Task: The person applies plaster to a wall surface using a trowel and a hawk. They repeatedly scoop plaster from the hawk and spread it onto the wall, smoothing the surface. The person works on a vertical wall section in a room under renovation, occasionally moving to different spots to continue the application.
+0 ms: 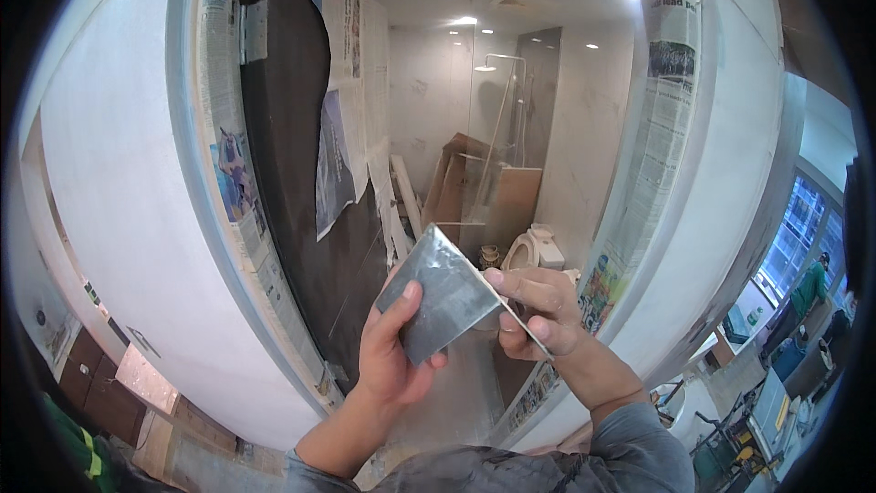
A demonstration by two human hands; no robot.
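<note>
And here I have the grey plate [443, 288] right in the middle of my view, tilted, held up before the doorway. The left hand [400, 342] has it firmly, thumb flat on the near face; the other fingers run behind, mostly out of my sight. Over to the right hand [546, 315]: it is closed around a thin blade [526, 327], shown to me almost edge-on, so its face I can't read. A fingertip sits at the plate's pale, crusty edge; whether blade and plate actually touch there, I can't tell. Beyond, the right hand covers part of the toilet [523, 251], and the boards [506, 196] behind the glass are hard to sort out. Torn newspaper [335, 160] hides some of the dark door [285, 91]. Far right, a person in green [808, 288] is small and blurred, and at lower left the black rim cuts off green cloth [73, 438].
</note>
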